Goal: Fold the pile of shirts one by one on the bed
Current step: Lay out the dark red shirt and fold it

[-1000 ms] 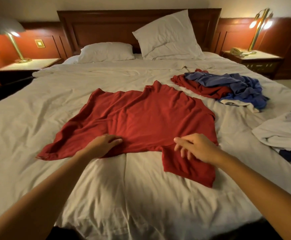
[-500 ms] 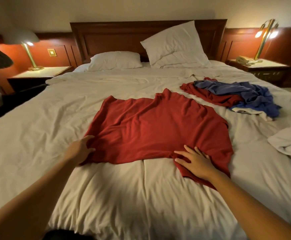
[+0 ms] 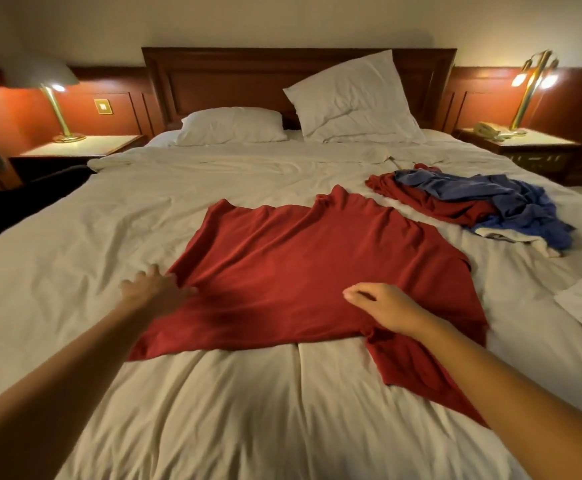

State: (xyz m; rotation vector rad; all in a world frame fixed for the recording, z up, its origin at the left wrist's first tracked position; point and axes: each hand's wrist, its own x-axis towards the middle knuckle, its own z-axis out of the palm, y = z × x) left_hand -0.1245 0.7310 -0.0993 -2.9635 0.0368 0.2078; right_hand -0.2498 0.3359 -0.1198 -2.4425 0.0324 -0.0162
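Red shirt point(image 3: 317, 271) lay spread on the bed point(image 3: 213, 410), our left hand point(image 3: 154, 292) flat and open at its edge, our right hand point(image 3: 383, 306) loosely curled over it, grip unclear, and we judged an uneven tug could bunch it and skew the fold.

Red shirt point(image 3: 303, 271) spread flat mid-bed, sleeve trailing near edge, rumpled red-and-blue pile point(image 3: 473, 202) beyond, possibly several shirts

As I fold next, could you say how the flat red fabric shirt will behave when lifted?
The flat red fabric shirt will probably droop limply; soft ripples run across it. It seems light, since cloth bunches beside the left hand. Pushed, it likely wrinkles on the creased white sheet.
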